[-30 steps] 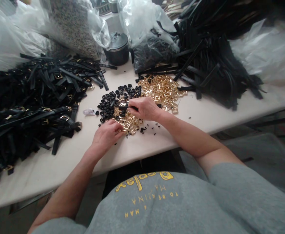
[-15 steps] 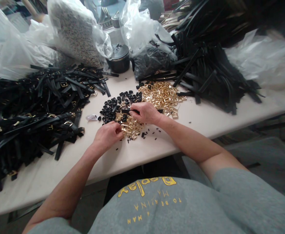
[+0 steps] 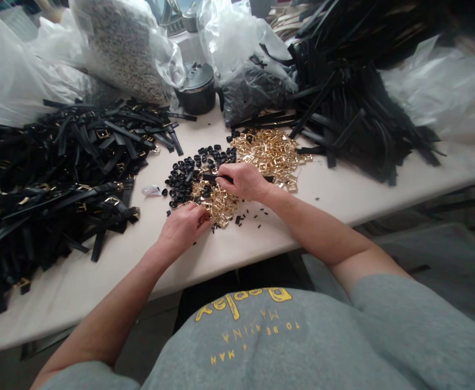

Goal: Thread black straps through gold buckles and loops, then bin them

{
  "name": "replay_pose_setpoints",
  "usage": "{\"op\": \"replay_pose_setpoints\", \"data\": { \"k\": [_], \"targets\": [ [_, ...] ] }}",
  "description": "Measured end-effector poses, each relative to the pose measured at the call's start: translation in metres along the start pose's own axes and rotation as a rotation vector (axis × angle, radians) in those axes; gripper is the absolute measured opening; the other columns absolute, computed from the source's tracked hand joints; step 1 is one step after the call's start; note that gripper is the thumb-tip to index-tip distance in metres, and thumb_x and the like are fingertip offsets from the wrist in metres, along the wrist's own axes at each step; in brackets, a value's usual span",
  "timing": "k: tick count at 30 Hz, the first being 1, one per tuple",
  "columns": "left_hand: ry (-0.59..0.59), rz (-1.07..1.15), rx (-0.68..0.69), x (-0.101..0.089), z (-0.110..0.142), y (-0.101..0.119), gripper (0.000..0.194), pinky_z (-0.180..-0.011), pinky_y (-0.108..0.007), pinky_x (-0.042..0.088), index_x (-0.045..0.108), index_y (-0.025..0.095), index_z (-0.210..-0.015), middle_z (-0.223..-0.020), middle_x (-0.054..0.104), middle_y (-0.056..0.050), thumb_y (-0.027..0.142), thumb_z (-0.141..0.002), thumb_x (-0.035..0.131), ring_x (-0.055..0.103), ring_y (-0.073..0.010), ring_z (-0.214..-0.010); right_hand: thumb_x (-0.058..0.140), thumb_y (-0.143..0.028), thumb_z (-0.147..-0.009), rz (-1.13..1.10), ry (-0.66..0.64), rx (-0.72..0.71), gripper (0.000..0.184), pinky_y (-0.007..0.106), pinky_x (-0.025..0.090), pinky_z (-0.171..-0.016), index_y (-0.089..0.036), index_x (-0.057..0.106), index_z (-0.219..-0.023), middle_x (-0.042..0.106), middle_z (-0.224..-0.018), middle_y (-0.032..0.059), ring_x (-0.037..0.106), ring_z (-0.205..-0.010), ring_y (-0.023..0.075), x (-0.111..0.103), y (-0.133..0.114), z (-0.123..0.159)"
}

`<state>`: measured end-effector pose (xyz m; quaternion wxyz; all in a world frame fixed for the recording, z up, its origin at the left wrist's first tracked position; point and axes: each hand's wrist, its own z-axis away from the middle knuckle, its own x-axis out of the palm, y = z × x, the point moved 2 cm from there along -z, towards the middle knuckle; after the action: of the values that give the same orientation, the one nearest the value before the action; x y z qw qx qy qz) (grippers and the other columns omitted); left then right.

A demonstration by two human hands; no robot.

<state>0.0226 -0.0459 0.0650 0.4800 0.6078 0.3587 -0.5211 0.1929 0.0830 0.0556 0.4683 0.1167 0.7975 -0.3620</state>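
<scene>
Many black straps with gold buckles (image 3: 99,135) heaped at left on the white table (image 3: 172,271). Left hand (image 3: 182,227) next, fingers curled narrow at near edge of gold buckle pile (image 3: 221,206); cannot tell if anything is pinched. Black loops (image 3: 180,176) just beyond. Right hand (image 3: 243,181) closed on black strap (image 3: 210,177), above buckles. Loose black straps (image 3: 343,124) farther right.

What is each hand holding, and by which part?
Right hand: a black strap, gripped partway along, both ends showing. Left hand: cannot be told.
</scene>
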Motion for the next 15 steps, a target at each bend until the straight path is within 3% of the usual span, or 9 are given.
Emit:
{"op": "replay_pose_setpoints", "data": {
  "k": [3,7,11,15],
  "targets": [
    [0.034,-0.109,-0.063,0.000,-0.005,0.009,0.018,-0.065,-0.032,0.042,0.065,0.018,-0.081,-0.085,0.064,-0.006,0.031,-0.092,0.065,0.060,-0.0211,-0.075,0.053,-0.028,-0.094,0.010,-0.006,0.004,0.018,0.029,0.028,-0.066,-0.016,0.064,-0.086,0.066,-0.083,0.0034,0.050,-0.071,0.0140,-0.001,-0.002,0.000],
    [0.067,-0.161,-0.057,-0.002,-0.011,0.015,0.017,-0.068,-0.033,0.044,0.065,0.018,-0.078,-0.090,0.065,-0.008,0.023,-0.093,0.059,0.061,-0.0228,-0.081,0.052,-0.027,-0.094,0.015,-0.025,0.008,0.018,0.029,0.028,-0.066,-0.016,0.063,-0.084,0.065,-0.082,0.0032,0.049,-0.070,0.0136,-0.004,-0.004,0.001],
    [0.033,-0.021,-0.032,-0.003,-0.012,0.008,0.008,-0.075,-0.034,0.046,0.067,0.018,-0.080,-0.090,0.066,-0.007,0.022,-0.087,0.065,0.061,-0.0238,-0.084,0.052,-0.027,-0.094,0.006,-0.036,0.005,0.018,0.029,0.027,-0.065,-0.016,0.063,-0.084,0.064,-0.081,0.0036,0.047,-0.069,0.0139,-0.004,-0.005,0.001],
    [0.004,0.102,-0.069,-0.004,-0.015,0.003,0.008,-0.070,-0.032,0.044,0.066,0.019,-0.078,-0.087,0.065,-0.005,0.020,-0.085,0.065,0.059,-0.0201,-0.076,0.052,-0.029,-0.094,0.005,-0.036,0.014,0.019,0.030,0.026,-0.065,-0.016,0.064,-0.085,0.064,-0.081,0.0040,0.047,-0.069,0.0143,-0.004,-0.004,0.001]
  ]
}}
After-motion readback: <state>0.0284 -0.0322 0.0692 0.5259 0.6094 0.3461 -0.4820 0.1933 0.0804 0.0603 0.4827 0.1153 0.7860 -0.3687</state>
